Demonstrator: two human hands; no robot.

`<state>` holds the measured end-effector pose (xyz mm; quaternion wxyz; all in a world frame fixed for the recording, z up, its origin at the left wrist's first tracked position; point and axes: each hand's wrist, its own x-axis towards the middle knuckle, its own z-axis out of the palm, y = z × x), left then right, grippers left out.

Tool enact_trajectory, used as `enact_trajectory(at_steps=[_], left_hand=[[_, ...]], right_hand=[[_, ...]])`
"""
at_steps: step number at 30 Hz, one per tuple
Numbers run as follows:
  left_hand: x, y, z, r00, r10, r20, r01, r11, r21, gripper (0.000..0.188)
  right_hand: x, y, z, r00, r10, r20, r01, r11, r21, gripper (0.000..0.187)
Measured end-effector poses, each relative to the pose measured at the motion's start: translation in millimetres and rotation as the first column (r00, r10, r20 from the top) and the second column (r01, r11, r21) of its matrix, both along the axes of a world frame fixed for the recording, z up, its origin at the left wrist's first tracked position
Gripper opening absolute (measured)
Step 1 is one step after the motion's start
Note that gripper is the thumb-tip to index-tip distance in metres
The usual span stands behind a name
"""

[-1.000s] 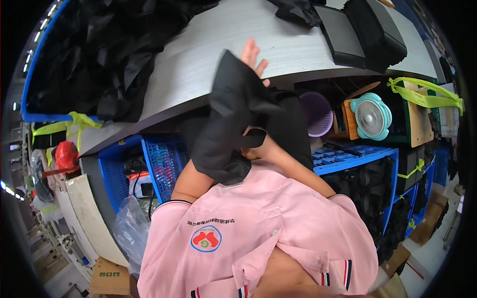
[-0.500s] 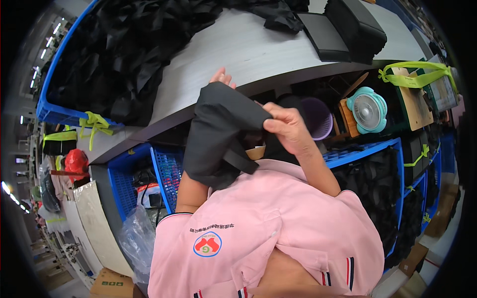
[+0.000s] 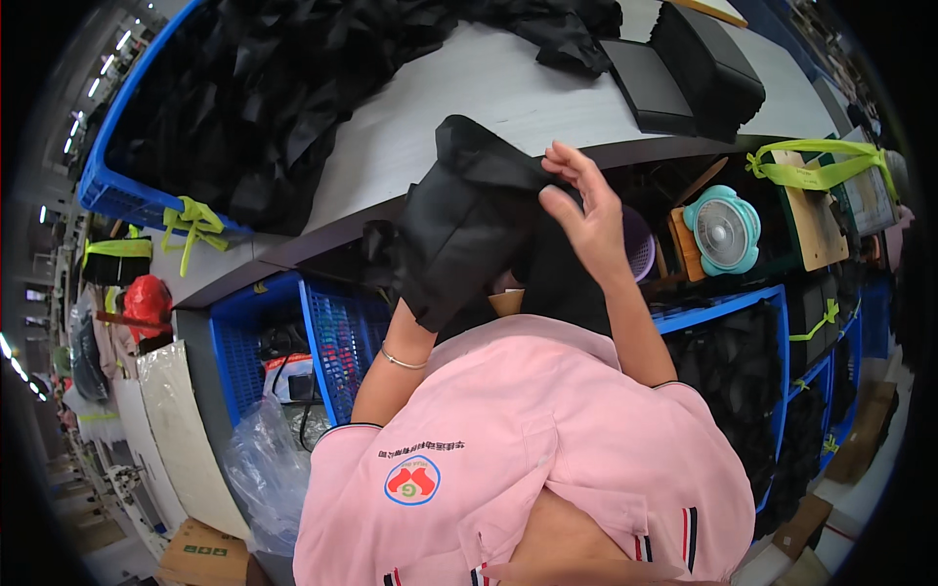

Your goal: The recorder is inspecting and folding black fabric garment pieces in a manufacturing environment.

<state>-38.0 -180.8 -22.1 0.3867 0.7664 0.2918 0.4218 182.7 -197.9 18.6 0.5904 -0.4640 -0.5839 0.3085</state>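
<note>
A black fabric piece, shaped like a sleeve or pouch (image 3: pixel 464 220), is drawn over my left hand and wrist above my lap. My left forearm (image 3: pixel 386 376), with a bracelet, shows below it; the fingers are hidden inside the cloth. Beside the cloth's right-hand edge is my right hand (image 3: pixel 593 215), its thumb apart from the stretched fingers and the fingertips close to the fabric. A smaller dark bit of cloth (image 3: pixel 379 239) hangs at the left side of the piece.
A grey-white table (image 3: pixel 410 107) lies ahead, with a blue crate (image 3: pixel 122 200) of black fabric pieces at left and folded black stacks (image 3: pixel 699 73) at right. Below are blue baskets (image 3: pixel 342 342), a purple basket (image 3: pixel 640 244) and a small turquoise fan (image 3: pixel 721 230).
The left hand's fingertips, which poked out of the cloth's far end, are now covered. The cloth has shifted right and my right hand has loosened its pinch on the edge.
</note>
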Motion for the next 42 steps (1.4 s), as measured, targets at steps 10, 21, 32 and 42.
enact_trajectory(at_steps=[10, 21, 32, 42], left_hand=[[3, 25, 18, 0.978, -0.003, -0.206, 0.057, 0.965, 0.257, 0.048], [-43, 99, -61, 0.848, 0.181, 0.498, 0.147, 0.822, -0.550, 0.043], [-1, 111, -44, 0.796, 0.565, 0.218, -0.203, 0.587, -0.784, 0.029], [3, 213, -36, 0.949, 0.152, 0.278, 0.083, 0.729, -0.680, 0.048]], right_hand=[[-13, 28, -6, 0.836, -0.218, 0.503, 0.086, 0.959, 0.271, 0.043], [44, 123, 2, 0.902, 0.373, 0.219, -0.373, 0.927, -0.041, 0.017], [40, 187, -53, 0.930, -0.300, 0.211, 0.316, 0.948, -0.047, 0.016], [-18, 176, -76, 1.000, -0.019, -0.009, 0.014, 0.922, -0.387, 0.028]])
